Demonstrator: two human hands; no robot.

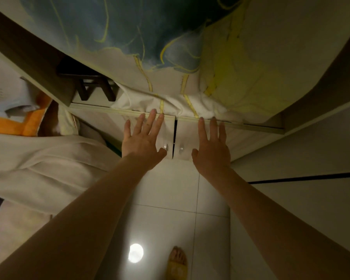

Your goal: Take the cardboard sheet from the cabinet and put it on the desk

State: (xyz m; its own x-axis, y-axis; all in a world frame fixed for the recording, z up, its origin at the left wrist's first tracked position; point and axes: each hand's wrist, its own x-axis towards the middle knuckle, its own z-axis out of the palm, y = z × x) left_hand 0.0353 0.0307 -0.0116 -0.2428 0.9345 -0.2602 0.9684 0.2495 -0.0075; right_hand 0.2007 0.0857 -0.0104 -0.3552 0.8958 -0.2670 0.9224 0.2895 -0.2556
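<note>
Nearest, a foot in a yellow slipper (177,263) stands on the tiled floor (170,219). Further out, the left hand (142,140) and right hand (211,146) lie flat, fingers spread, holding nothing, on two small cabinet doors (187,138) beside their knobs (165,146). Beyond hangs a blue-and-yellow cloth (150,47). No cardboard sheet shows; presumably it is inside. Best to pinch both knobs and pull evenly, keeping the cloth clear.
</note>
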